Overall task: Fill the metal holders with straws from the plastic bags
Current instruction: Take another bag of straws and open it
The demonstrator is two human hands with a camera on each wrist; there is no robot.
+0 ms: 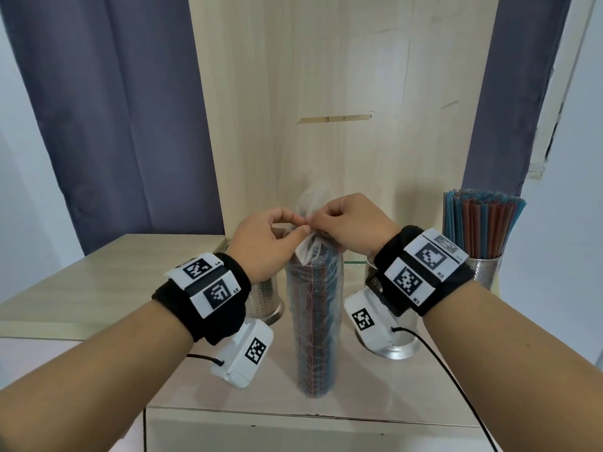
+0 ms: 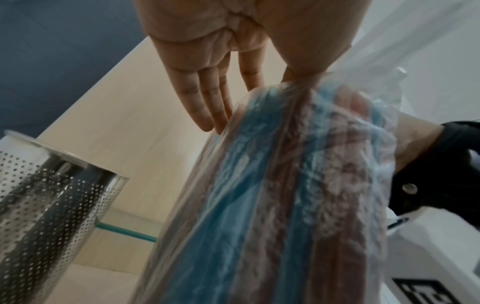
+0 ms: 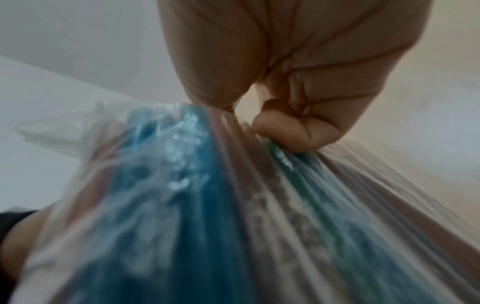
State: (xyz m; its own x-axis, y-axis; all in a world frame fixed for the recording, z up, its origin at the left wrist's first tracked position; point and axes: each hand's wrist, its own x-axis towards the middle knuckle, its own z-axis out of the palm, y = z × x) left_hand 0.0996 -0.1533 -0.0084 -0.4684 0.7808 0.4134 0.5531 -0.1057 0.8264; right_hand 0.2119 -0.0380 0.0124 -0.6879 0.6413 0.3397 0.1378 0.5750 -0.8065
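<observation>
A clear plastic bag of blue and red straws [image 1: 315, 321] stands upright in the middle of the wooden tabletop [image 1: 98, 288]. My left hand [image 1: 303, 225] and right hand [image 1: 315, 223] meet at its gathered top, each pinching the plastic neck with thumb and forefinger. In the left wrist view my left hand [image 2: 296, 76] pinches the bag [image 2: 272, 205] while the other fingers stay straight. The right wrist view has my right hand [image 3: 241, 111] curled on the bag [image 3: 182, 205]. Perforated metal holders stand left [image 1: 264, 298] and right [image 1: 401, 337] of the bag, partly hidden by my wrists.
A third metal holder [image 1: 486, 269] at the back right is full of straws [image 1: 479, 220]. A wooden back panel [image 1: 326, 125] rises behind the table, with dark curtains [image 1: 114, 125] on both sides. The left holder [image 2: 52, 205] appears close beside the bag.
</observation>
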